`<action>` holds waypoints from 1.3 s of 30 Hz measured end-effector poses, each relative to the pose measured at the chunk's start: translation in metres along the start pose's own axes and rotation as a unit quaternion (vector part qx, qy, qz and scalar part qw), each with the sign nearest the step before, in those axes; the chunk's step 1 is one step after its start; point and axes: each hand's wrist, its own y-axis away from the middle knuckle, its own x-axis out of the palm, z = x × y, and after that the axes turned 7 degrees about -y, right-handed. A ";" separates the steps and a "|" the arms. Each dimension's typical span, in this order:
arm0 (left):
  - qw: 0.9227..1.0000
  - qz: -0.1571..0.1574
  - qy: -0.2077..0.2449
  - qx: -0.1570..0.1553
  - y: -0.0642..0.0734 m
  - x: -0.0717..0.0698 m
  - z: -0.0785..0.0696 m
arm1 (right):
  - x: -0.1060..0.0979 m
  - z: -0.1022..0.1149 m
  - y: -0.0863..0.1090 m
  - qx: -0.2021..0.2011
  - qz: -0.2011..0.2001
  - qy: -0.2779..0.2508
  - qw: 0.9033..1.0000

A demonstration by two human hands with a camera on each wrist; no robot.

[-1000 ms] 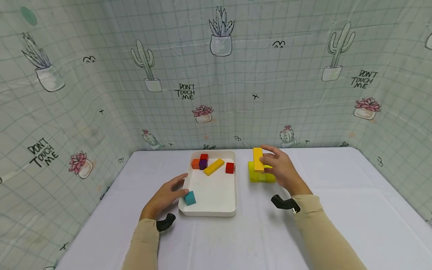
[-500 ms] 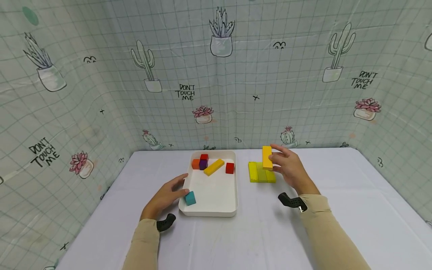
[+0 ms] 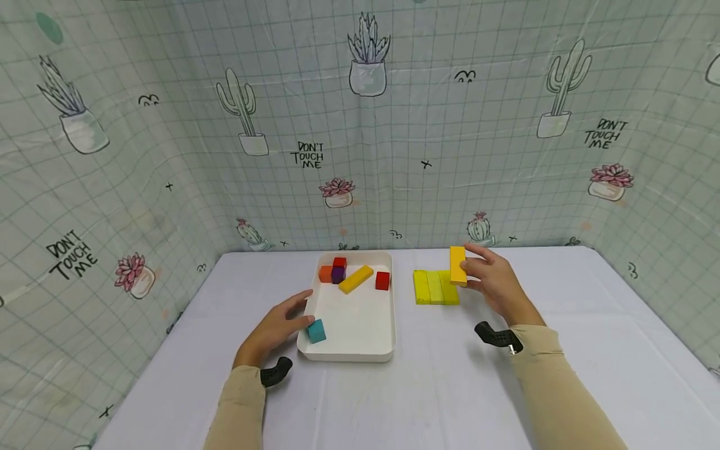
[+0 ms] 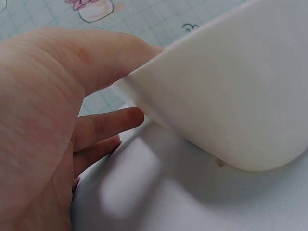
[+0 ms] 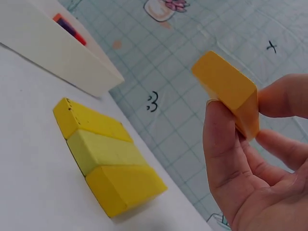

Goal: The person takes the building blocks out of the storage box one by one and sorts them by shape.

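Note:
My right hand [image 3: 497,284] pinches a yellow rectangular block [image 3: 458,265] between thumb and fingers, raised above the table. Below and left of it, three yellow-green blocks [image 5: 106,151] lie side by side in a flat row; in the head view the held block overlaps the row's right corner. At the left side of a white tray [image 3: 351,331], my left hand [image 3: 275,328] holds the wall, its thumb over the rim and other fingers outside. The thumb tip is hidden behind the wall in the left wrist view. Close to that thumb sits a teal cube [image 3: 317,331] inside the tray.
Inside the tray's far end are an orange cube [image 3: 325,274], a purple cube [image 3: 338,275], a red cube [image 3: 340,262] and a slanted yellow block [image 3: 356,279]. Another red cube [image 3: 382,280] is near the right wall. A patterned cloth [image 3: 394,125] stands behind the white table [image 3: 360,406].
My right hand has moved right with the yellow block, uncovering more of the row beneath. The left hand and tray have stayed in place.

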 end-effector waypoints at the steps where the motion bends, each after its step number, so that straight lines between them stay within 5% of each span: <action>1: 1.000 -0.001 -0.001 0.001 0.000 0.000 0.000 | -0.002 0.000 0.000 0.001 -0.001 0.000 1.000; 26: 1.000 -0.005 -0.007 0.007 -0.004 0.001 0.004 | -0.030 -0.025 -0.014 0.069 -0.030 0.059 0.995; 39: 1.000 0.006 -0.003 0.015 -0.002 -0.001 0.003 | -0.033 -0.030 -0.025 0.081 0.002 0.137 0.987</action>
